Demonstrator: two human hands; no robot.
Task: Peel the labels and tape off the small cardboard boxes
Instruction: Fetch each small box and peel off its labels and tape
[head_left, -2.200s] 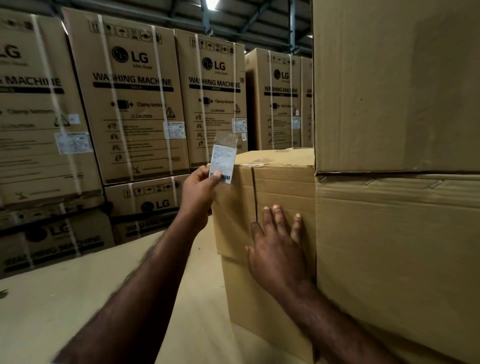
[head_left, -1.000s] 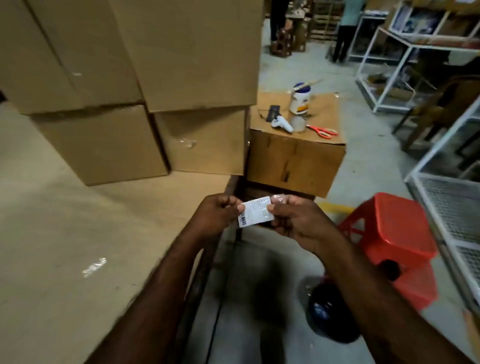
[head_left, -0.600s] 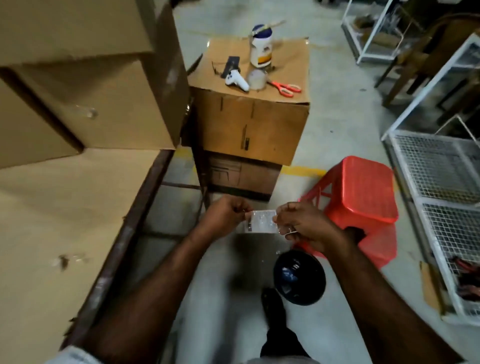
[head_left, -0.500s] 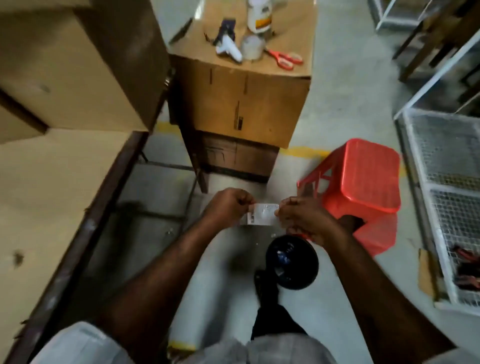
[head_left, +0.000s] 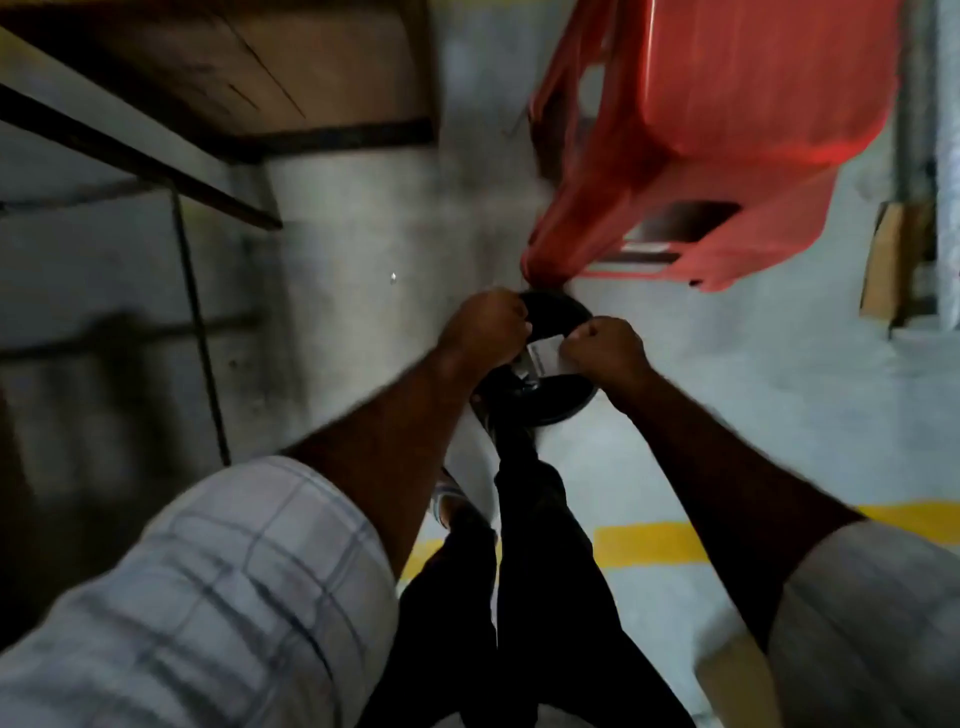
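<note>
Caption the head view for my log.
Left hand and right hand grip a white label over a black container beside a red stool.

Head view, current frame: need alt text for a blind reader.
The left hand and right hand pinch a small white label between them, above a round black object on the grey floor. A red plastic stool stands beyond at upper right; the frame is motion-blurred.
</note>
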